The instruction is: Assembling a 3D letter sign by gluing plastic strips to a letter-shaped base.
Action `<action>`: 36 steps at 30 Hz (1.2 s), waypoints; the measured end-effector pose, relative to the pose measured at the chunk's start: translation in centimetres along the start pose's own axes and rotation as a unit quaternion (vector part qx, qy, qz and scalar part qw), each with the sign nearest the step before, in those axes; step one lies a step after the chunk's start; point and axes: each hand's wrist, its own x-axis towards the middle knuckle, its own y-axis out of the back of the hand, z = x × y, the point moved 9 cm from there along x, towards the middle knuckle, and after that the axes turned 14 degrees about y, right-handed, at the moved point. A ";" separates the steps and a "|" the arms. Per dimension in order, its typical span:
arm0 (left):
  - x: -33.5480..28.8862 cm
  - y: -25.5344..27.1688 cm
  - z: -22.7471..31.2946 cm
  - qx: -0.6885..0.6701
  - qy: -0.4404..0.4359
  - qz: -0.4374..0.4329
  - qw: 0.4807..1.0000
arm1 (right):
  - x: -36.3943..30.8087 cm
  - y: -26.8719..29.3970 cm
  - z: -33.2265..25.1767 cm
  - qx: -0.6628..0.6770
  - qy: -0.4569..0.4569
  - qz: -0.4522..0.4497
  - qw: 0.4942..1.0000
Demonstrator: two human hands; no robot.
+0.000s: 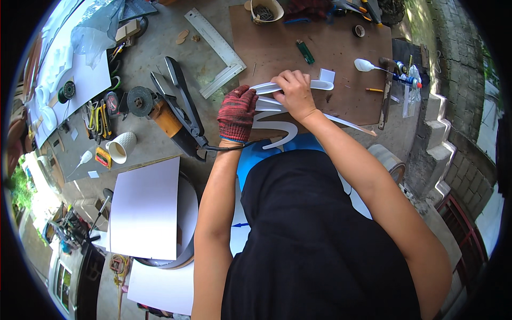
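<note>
The gloved left hand (pixel 237 113) and bare right hand (pixel 295 93) both clamp a white cut-out plastic strip (pixel 277 109) above the brown board (pixel 341 48). Bent too hard, its thin curved arms may snap.

Crowded counter, with open room on the brown board

Bare brown board (pixel 346 48) lies beyond the right hand (pixel 295 95), open up to the green lighter (pixel 305 52), the white spoon (pixel 366 65) and the pencil (pixel 374 89) at its right. Left of the gloved left hand (pixel 237 113), the angle grinder (pixel 160 109) and the black tool (pixel 184 104) block the way. Farther left stand a white cup (pixel 121 146) and pliers (pixel 98 120). The steel square (pixel 218 50) crosses the grey counter (pixel 160 48) above, with bare patches around it.
</note>
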 end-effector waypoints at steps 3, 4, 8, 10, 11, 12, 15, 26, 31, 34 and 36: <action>0.5 -0.4 0.0 0.024 0.029 -0.027 0.999 | 0.0 -0.1 0.1 -0.003 0.000 0.000 1.000; 0.6 -0.7 -0.2 0.032 0.033 -0.045 0.998 | 0.0 0.0 0.0 -0.003 0.000 -0.001 1.000; 1.2 -1.8 -0.2 0.084 0.004 -0.092 0.992 | 0.1 0.4 -0.2 -0.005 0.001 -0.003 1.000; 1.4 -1.9 0.0 0.104 0.010 -0.104 0.989 | 0.2 0.2 -0.2 -0.002 -0.002 -0.010 1.000; 1.4 -2.1 0.0 0.123 0.016 -0.115 0.986 | 0.2 0.2 -0.2 0.002 -0.002 -0.007 1.000; 1.3 -2.1 0.0 0.123 0.017 -0.116 0.985 | 0.1 0.3 -0.2 0.006 -0.003 -0.004 1.000; 1.1 -1.8 0.2 0.111 0.011 -0.095 0.989 | 0.0 0.4 -0.2 0.009 0.011 0.006 1.000; 1.2 -1.7 -0.3 0.092 0.042 -0.083 0.991 | 0.0 0.2 0.0 -0.008 0.008 0.019 1.000; 1.2 -1.9 -0.2 0.108 0.041 -0.090 0.989 | -0.1 -0.2 0.2 -0.015 0.013 0.016 1.000; 1.3 -1.8 -0.1 0.095 0.024 -0.082 0.992 | -0.1 -0.4 0.3 -0.015 0.014 0.016 1.000; 1.2 -1.8 -0.3 0.100 0.021 -0.081 0.991 | -0.1 -0.4 0.3 -0.018 0.016 0.011 1.000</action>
